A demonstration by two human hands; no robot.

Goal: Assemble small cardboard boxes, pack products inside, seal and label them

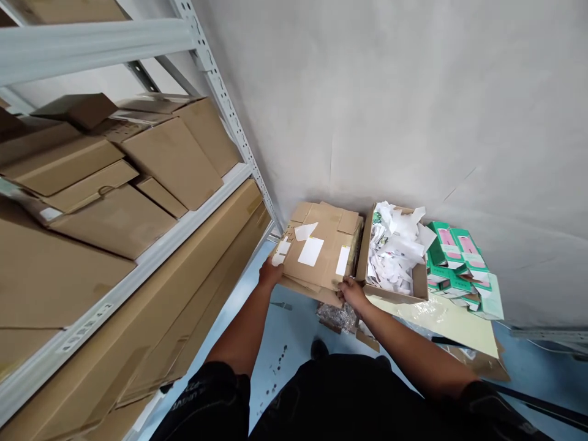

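Observation:
A cardboard box (328, 223), closed on top and marked with several white labels, lies before me near the wall. My left hand (270, 272) grips its near left corner, the fingers partly hidden by the edge. At the near right corner, my right hand (351, 293) has its fingers closed on the cardboard edge. Right beside this box stands an open carton (390, 294) heaped with torn white paper (395, 239).
Green and pink small boxes (462, 257) sit right of the paper carton, on a pale yellow board (459, 321). Clear plastic wrap (337, 315) lies below on the blue floor (271, 343). A metal rack (184, 226) stacked with cardboard boxes (172, 159) rises on my left.

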